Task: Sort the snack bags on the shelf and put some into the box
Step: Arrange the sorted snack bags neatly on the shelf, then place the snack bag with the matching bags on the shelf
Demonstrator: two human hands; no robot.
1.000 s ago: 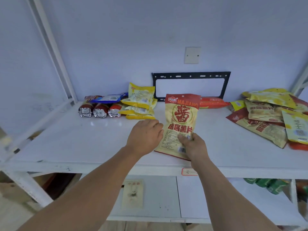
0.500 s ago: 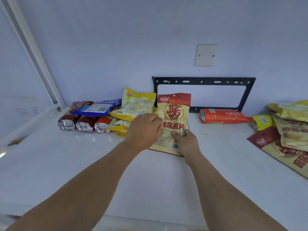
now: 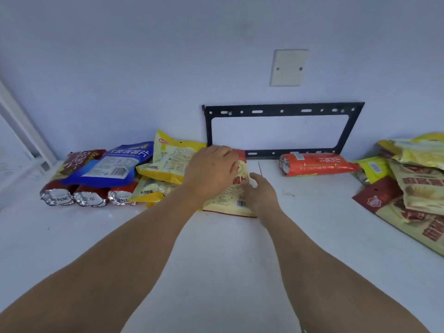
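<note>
Readable print is sparse. The yellow bag (image 3: 150, 191) at front left carries the characters 天古鲜品 along its lower edge. The blue bag (image 3: 115, 164) bears large white Chinese characters, seen upside down and not clearly legible, above a barcode. The cream bag (image 3: 234, 199) under both hands shows red characters and a barcode; the orange pack (image 3: 317, 164) shows blurred print.

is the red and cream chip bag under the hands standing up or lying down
Lying down, or nearly: the chip bag lies on the white shelf, top toward the wall, left hand pressing on it.
</note>
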